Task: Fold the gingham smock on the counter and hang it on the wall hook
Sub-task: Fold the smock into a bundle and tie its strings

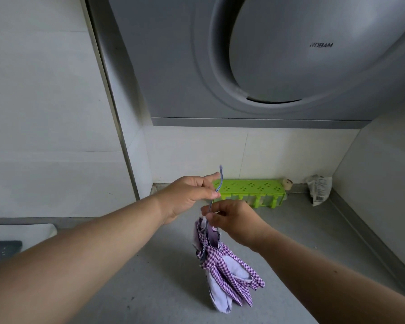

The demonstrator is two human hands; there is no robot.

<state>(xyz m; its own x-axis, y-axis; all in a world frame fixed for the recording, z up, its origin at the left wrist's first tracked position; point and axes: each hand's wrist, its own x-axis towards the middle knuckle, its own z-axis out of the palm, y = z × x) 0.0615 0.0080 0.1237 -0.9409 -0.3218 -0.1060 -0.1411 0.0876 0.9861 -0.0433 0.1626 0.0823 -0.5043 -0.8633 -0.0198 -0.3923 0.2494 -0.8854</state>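
Observation:
The purple-and-white gingham smock [225, 272] hangs folded into a narrow bundle above the grey counter [168, 291]. A thin blue strap [218, 185] rises from its top. My left hand [189, 195] pinches the strap between thumb and forefinger, higher up. My right hand [229, 218] pinches the strap just below, at the top of the bundle. No wall hook shows in this view.
A grey range hood [255, 61] fills the upper middle. A green perforated rack [250, 191] stands against the back wall, with a crumpled bag [318, 189] in the right corner. A white tray [21, 232] and a dark object [2, 251] lie at the left.

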